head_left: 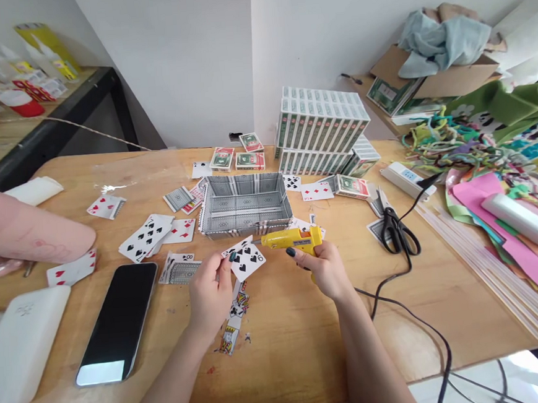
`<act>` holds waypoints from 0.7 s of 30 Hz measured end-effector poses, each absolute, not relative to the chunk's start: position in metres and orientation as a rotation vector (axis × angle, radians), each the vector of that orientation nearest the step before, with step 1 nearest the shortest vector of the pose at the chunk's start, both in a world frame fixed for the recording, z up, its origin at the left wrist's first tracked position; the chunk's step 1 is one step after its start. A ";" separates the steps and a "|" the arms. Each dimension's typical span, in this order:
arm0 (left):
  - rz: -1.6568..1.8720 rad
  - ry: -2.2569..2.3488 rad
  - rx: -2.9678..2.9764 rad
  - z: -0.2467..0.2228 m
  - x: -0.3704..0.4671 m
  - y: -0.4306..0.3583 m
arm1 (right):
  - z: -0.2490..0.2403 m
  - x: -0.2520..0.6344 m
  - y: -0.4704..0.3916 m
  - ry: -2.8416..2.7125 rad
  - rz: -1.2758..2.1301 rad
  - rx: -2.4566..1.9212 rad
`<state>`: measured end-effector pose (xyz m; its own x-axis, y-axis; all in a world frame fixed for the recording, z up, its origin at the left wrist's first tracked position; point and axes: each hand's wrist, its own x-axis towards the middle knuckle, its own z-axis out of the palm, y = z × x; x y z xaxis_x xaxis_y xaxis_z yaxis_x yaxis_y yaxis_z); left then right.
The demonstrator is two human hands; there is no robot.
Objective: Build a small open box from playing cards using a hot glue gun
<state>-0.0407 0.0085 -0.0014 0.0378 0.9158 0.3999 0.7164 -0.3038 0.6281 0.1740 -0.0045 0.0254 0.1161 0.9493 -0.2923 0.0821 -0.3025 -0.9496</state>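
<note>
Between thumb and fingers, my left hand (212, 293) holds a spade playing card (247, 262) above the table, with part of a second card showing behind it. My right hand (323, 268) is wrapped round a yellow glue gun (295, 240); its nozzle points left and is at the held card's top edge. Just beyond both hands stands an open box made of playing cards (246, 206), backs showing. Below the held card lie cut face-card strips (232, 322) on the wooden table.
Loose cards (146, 238), a phone (118, 325) and a pink cylinder (29, 226) are at left. Stacked card packs (321, 123) stand behind. At right are scissors (394, 226), a black cable (411, 320), a power strip (407, 179), clear sticks (484, 271) and coloured scraps (513, 232).
</note>
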 end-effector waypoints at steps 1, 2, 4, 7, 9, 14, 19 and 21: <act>1.125 1.673 2.056 -0.001 -0.041 0.009 | 0.025 0.174 -0.005 -1.043 1.301 -1.556; 1.123 1.673 2.051 -0.002 -0.040 0.009 | 0.025 0.174 -0.005 -1.039 1.302 -1.559; 1.116 1.671 2.047 -0.001 -0.041 0.009 | 0.024 0.175 -0.005 -1.036 1.302 -1.555; 1.121 1.666 2.048 -0.001 -0.041 0.009 | 0.023 0.175 -0.005 -1.038 1.302 -1.540; 1.122 1.664 2.052 0.000 -0.041 0.009 | 0.023 0.175 -0.005 -1.038 1.310 -1.541; 1.118 1.668 2.049 0.000 -0.041 0.009 | 0.026 0.174 -0.005 -1.024 1.296 -1.528; 1.135 1.667 2.057 -0.001 -0.041 0.008 | 0.026 0.173 -0.005 -1.025 1.284 -1.536; 1.141 1.668 2.056 -0.001 -0.041 0.008 | 0.025 0.173 -0.005 -1.025 1.287 -1.541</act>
<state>-0.0408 0.0082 -0.0008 0.0336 0.9127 0.4071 0.7099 -0.3085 0.6331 0.1735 -0.0050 0.0252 0.1307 0.9499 -0.2838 0.0644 -0.2937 -0.9537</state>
